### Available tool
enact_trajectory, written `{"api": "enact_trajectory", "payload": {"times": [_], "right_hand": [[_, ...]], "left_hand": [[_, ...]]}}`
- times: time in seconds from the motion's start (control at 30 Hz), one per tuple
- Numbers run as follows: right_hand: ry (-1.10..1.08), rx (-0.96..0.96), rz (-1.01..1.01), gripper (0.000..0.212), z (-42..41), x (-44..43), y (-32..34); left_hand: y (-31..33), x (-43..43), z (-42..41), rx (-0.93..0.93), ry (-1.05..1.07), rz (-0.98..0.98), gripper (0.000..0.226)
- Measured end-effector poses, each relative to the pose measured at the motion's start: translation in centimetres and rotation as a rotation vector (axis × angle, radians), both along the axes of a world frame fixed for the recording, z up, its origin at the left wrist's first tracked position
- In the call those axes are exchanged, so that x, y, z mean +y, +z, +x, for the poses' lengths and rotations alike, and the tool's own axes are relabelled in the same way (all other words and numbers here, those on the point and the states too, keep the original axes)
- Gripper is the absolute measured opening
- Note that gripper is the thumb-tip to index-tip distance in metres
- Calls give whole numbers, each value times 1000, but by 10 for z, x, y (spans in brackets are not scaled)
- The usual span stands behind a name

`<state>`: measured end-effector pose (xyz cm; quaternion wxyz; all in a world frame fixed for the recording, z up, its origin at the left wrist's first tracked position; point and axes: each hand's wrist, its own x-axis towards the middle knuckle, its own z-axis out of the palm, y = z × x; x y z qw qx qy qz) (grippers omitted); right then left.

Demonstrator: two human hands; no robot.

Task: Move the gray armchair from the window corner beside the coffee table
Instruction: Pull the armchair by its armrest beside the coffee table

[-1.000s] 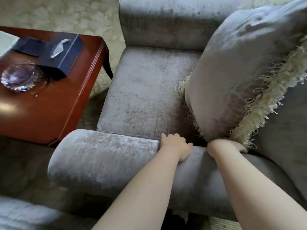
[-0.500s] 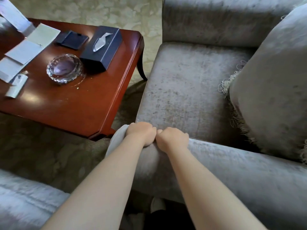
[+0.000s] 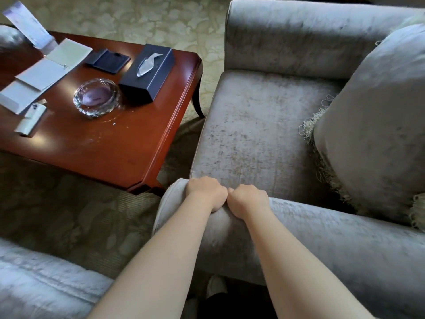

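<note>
The gray velvet armchair point(image 3: 264, 127) fills the right half of the view, its seat facing left toward the red-brown wooden coffee table point(image 3: 128, 143). A narrow strip of carpet separates the chair's front from the table's corner. Both hands grip the front end of the near armrest point(image 3: 322, 238). My left hand point(image 3: 205, 193) curls over its rounded tip. My right hand point(image 3: 247, 200) grips it right beside, knuckles touching the left. A gray fringed cushion point(image 3: 372, 125) leans against the chair's back on the right.
On the table stand a dark tissue box point(image 3: 147, 72), a glass ashtray point(image 3: 97, 96), a dark folder point(image 3: 108, 61), papers point(image 3: 46, 72) and a lighter point(image 3: 31, 119). Another gray upholstered seat point(image 3: 39, 282) is at the lower left. Patterned carpet point(image 3: 76, 217) covers the floor.
Both hands slid forward along the near armrest to its front end and now sit together. The view has shifted so the coffee table shows more fully, lying close beside the chair front.
</note>
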<state>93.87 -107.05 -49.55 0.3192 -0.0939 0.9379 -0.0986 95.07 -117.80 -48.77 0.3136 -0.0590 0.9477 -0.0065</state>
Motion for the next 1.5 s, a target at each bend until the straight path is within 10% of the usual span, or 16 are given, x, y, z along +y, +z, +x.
{"api": "enact_trajectory", "payload": {"times": [0.3, 1.13, 1.5], "right_hand": [[-53, 214, -56, 47, 6, -2, -16], [113, -6, -94, 52, 22, 25, -3], [-216, 228, 127, 29, 3, 333, 13]], "left_hand": [[-16, -5, 7, 157, 81, 13, 48], [-4, 6, 28, -76, 5, -1, 42], [2, 253, -23, -237, -43, 238, 51]]}}
